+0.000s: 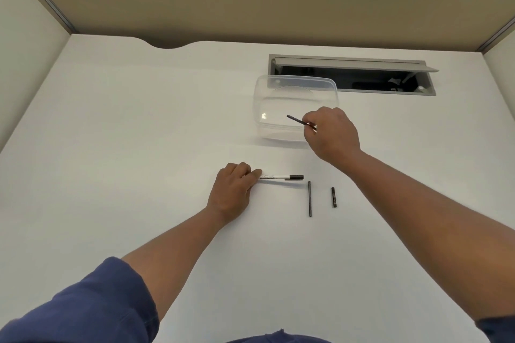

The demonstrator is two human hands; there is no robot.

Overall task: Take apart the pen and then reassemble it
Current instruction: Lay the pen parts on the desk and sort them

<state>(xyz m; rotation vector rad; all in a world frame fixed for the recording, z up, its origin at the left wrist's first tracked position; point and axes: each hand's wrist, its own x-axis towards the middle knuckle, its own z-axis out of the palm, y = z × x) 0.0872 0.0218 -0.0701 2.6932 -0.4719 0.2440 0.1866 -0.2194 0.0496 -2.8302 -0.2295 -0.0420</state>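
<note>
— Pinching a thin black rod point(296, 120), the right hand point(333, 135) is hovering over the near right corner of the clear plastic container point(267, 108). The rod is sticking out to the left from between thumb and fingertips, slanting over the container's inside.

— And the left hand point(232, 192)?

— It is lying knuckles-up on the white counter point(139, 120), its fingers curling over the left end of the white pen barrel point(274, 176) and gripping it there. The barrel is lying flat, pointing to the right, with small printing along it and a black section point(296, 177) at its right end.

— Is anything else lying loose?

— Two dark pieces are resting on the counter, to the right of the left hand. A long thin black rod point(310, 199) is lying with its far end just below the barrel's black end; whether they are touching, I cannot tell. A short black piece point(333, 197) is lying near it on the right, parallel to it and apart from it.

— What is sitting behind the container?

— A grey cable hatch point(351, 75) is standing open in the counter, its flap raised and a dark hollow showing under it. The container's far right corner is overlapping the hatch's frame. Blue sleeves point(92, 306) are showing on both arms, at the bottom of the view.
</note>
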